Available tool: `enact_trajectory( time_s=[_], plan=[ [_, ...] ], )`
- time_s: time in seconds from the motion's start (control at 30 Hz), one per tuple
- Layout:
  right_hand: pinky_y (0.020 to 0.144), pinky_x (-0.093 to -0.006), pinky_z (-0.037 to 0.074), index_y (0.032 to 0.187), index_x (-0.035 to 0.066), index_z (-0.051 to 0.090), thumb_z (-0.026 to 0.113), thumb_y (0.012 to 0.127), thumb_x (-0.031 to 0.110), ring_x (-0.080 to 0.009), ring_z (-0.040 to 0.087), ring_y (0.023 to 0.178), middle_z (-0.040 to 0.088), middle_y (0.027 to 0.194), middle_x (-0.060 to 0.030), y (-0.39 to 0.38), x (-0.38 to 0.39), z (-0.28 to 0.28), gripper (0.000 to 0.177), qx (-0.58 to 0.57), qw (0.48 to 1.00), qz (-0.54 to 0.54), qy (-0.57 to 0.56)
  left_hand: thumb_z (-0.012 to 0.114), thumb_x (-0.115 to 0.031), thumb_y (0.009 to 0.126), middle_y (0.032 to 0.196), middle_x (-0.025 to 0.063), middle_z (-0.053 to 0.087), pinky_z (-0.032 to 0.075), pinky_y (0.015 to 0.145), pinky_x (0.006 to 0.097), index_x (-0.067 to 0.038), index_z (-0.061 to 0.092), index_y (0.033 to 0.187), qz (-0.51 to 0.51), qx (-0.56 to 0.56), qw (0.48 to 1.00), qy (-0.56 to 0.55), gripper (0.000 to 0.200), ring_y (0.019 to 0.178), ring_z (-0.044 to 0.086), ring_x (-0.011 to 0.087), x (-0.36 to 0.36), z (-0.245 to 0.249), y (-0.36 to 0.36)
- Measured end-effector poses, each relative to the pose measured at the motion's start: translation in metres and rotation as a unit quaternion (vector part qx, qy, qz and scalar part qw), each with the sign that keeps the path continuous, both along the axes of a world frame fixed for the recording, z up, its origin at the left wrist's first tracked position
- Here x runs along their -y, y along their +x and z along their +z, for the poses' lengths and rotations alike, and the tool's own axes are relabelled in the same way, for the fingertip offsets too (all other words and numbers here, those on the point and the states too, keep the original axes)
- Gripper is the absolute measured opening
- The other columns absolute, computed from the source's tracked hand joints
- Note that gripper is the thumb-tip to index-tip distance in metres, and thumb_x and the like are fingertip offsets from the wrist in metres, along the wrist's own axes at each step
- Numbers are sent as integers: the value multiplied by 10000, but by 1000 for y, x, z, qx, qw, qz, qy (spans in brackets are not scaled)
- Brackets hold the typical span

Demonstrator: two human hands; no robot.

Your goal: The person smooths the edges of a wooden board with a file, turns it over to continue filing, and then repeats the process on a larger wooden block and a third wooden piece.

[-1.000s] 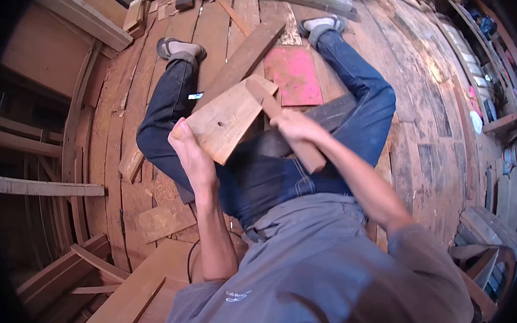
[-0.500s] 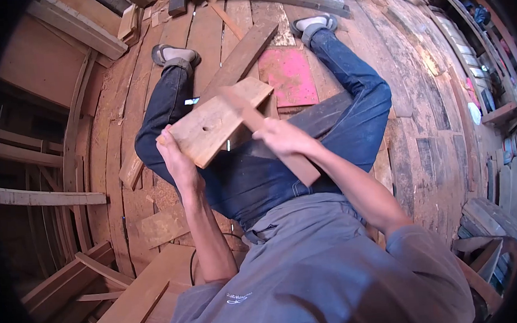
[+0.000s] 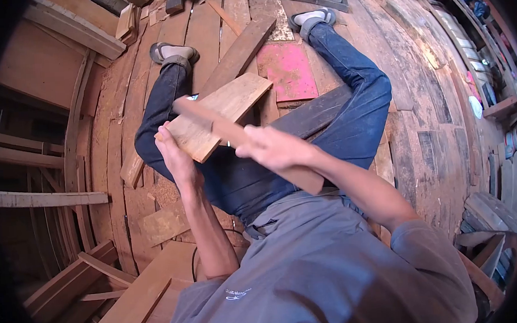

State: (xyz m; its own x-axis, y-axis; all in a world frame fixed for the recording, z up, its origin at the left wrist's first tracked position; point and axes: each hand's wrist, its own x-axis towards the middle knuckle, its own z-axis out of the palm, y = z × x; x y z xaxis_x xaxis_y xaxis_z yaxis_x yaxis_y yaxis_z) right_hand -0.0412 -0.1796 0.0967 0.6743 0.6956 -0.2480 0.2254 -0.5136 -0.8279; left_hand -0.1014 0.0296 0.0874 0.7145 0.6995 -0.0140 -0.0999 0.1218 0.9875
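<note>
**Seated worker, head view.** The left hand point(image 3: 175, 153) gripped the light board point(image 3: 231, 107) at its lower left corner, fingers curled behind the edge, and held it tilted above the lap. The right hand point(image 3: 272, 150), just right of the board and blurred, was closed around a dark wooden strip point(image 3: 212, 124). The strip lay slantwise across the board's face, touching it. A long plank point(image 3: 240, 53) and a pink panel point(image 3: 288, 71) lay on the floor beyond the board. The step in hand appeared to be working the strip against the board's face; whether by rubbing or striking could not be told. A further stroke would call for a firm left-hand brace and the strip kept flat to the surface.
</note>
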Motion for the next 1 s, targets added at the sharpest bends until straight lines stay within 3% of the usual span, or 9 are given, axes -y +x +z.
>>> enact_trajectory(
  time_s=[0.17, 0.23, 0.37, 0.47, 0.63, 0.7, 0.73, 0.83, 1.0],
  plan=[
    [833, -468, 521, 1034, -73, 657, 567, 948, 436, -430, 675, 958, 691, 1005, -291, 41, 24, -63, 524, 67, 997, -47, 13, 353, -483, 1105, 1245, 131, 552, 455, 1009, 337, -8, 470, 1325, 1, 6, 1000, -1, 536, 1149, 573, 195, 1, -5, -3],
    [835, -461, 528, 1050, -51, 696, 583, 930, 415, -400, 695, 931, 712, 973, -262, 87, 37, -130, 494, -62, 991, -115, -26, 345, -489, 1106, 1252, 128, 548, 437, 1029, 339, -4, 467, 1331, -1, -1, 1000, 28, 549, 1165, 561, 196, 1, -3, -3],
    [872, -471, 513, 1108, -62, 628, 594, 944, 415, -424, 674, 1024, 683, 1039, -314, 23, 9, -21, 506, -7, 999, -27, 30, 337, -503, 1104, 1263, 130, 547, 437, 1030, 338, -5, 468, 1332, 1, -3, 1000, 15, 563, 1182, 557, 194, 5, -2, -6],
    [801, -431, 492, 1087, -28, 584, 586, 977, 454, -316, 656, 896, 674, 932, -206, 1, 3, 3, 495, 18, 998, 52, 10, 346, -506, 1101, 1265, 133, 541, 445, 1027, 339, -9, 465, 1335, 4, 1, 1000, -21, 561, 1171, 562, 195, 5, 0, -6],
    [839, -399, 521, 1114, -34, 668, 597, 955, 415, -287, 680, 934, 708, 991, -203, 87, 20, -96, 482, -27, 999, -38, -5, 399, -472, 1097, 1273, 132, 532, 433, 1040, 339, -2, 457, 1342, -10, 6, 1000, 17, 533, 1184, 546, 197, -1, -9, -10],
    [867, -405, 513, 1153, -46, 646, 603, 956, 393, -309, 680, 965, 705, 1024, -219, 69, 12, -50, 483, 10, 998, -22, -59, 421, -441, 1095, 1278, 133, 527, 424, 1048, 338, 2, 450, 1351, -15, 26, 999, 22, 513, 1189, 538, 199, -2, -7, 1],
    [886, -410, 503, 1169, -41, 623, 602, 962, 376, -327, 675, 987, 696, 1040, -231, 50, 7, -57, 466, 87, 994, -43, 44, 430, -423, 1094, 1281, 133, 525, 420, 1052, 337, 4, 447, 1356, -16, 28, 999, 22, 501, 1190, 535, 200, 0, -8, 1],
    [868, -403, 495, 1157, -12, 610, 597, 975, 397, -305, 664, 962, 687, 1000, -220, 17, 6, 14, 448, 4, 997, 76, -25, 453, -354, 1088, 1306, 146, 515, 399, 1072, 339, 8, 429, 1387, -52, -2, 997, 49, 470, 1206, 519, 205, 8, 4, -10],
    [852, -391, 492, 1123, -34, 612, 587, 987, 387, -277, 653, 937, 682, 972, -190, 62, 40, -33, 443, 27, 999, -14, -18, 450, -252, 1084, 1331, 157, 516, 372, 1093, 323, -12, 421, 1419, -121, -16, 985, 125, 413, 1228, 509, 209, 17, -1, -8]
  ],
)
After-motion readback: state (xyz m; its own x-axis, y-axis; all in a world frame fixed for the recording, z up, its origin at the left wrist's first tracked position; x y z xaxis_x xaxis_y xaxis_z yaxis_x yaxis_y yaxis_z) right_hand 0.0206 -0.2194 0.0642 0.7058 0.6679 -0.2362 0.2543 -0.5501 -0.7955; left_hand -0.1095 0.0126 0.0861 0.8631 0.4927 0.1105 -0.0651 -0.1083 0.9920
